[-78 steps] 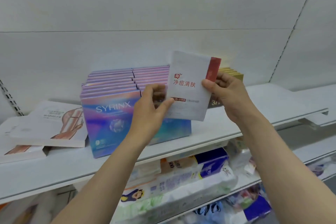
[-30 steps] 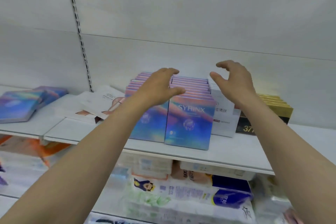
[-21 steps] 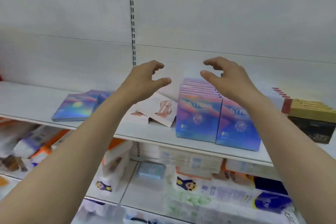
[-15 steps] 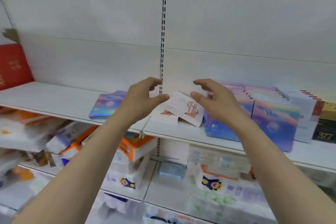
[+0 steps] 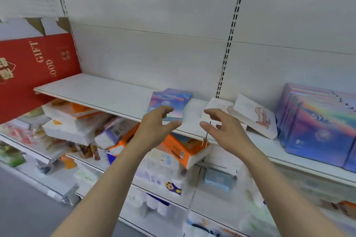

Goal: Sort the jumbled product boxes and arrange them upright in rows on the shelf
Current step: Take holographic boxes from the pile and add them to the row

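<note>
A couple of iridescent purple-blue boxes (image 5: 171,100) lie flat on the white shelf (image 5: 107,94). My left hand (image 5: 156,127) hovers just in front of them, fingers loosely curved, holding nothing. My right hand (image 5: 223,129) is raised beside it, also empty, in front of white boxes (image 5: 252,115) that lie tilted and flat near the shelf's slotted upright. At the right, a row of matching iridescent boxes (image 5: 317,123) stands upright.
A large red gift box (image 5: 34,71) leans at the far left. Below the shelf, lower shelves hold jumbled orange-and-white packs (image 5: 179,150) and tissue packs (image 5: 77,129). The grey floor shows at bottom left.
The view has swung left, away from the upright rows. Both hands let go of the white box earlier and now hover, empty, close to the flat iridescent boxes.
</note>
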Available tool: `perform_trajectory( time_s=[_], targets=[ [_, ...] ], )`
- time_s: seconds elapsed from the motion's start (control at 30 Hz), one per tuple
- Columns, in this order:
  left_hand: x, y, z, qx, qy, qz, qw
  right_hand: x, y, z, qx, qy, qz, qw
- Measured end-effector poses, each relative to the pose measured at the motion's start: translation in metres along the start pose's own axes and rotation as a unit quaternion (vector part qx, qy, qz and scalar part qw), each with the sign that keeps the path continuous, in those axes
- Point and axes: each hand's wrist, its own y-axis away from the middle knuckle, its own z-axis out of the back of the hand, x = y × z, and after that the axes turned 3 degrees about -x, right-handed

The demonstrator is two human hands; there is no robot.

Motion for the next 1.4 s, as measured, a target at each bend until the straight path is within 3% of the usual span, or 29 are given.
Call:
perform_trajectory(
  time_s=[0.17,0.4,0.63,0.77,0.93,1.1,1.4],
  targets=[
    [0.051,-0.056,0.014,-0.013,-0.003,0.027,1.0,-0.006,-0.079,-0.05,0.001,0.002,-0.023,1.0],
    [0.112,-0.141,0.007,0.048,-0.036,0.087,0.994,-0.02,-0.182,-0.116,0.056,-0.001,-0.198,0.979],
    [0.137,-0.185,-0.011,0.051,0.082,0.054,0.994,-0.03,-0.207,-0.09,-0.026,-0.204,-0.289,0.935],
    [0.145,-0.222,-0.034,0.11,-0.055,-0.032,0.992,-0.027,-0.204,-0.047,-0.142,-0.266,-0.276,0.912],
    [0.166,-0.224,-0.059,0.225,-0.23,-0.059,0.945,-0.022,-0.174,-0.034,-0.216,-0.3,-0.277,0.887],
    [0.181,-0.191,-0.032,0.188,-0.218,-0.083,0.954,-0.009,-0.15,-0.051,-0.263,-0.307,-0.274,0.873],
    [0.202,-0.104,0.045,-0.023,-0.153,-0.12,0.981,0.034,-0.1,-0.112,-0.284,-0.319,-0.255,0.868]
  ],
)
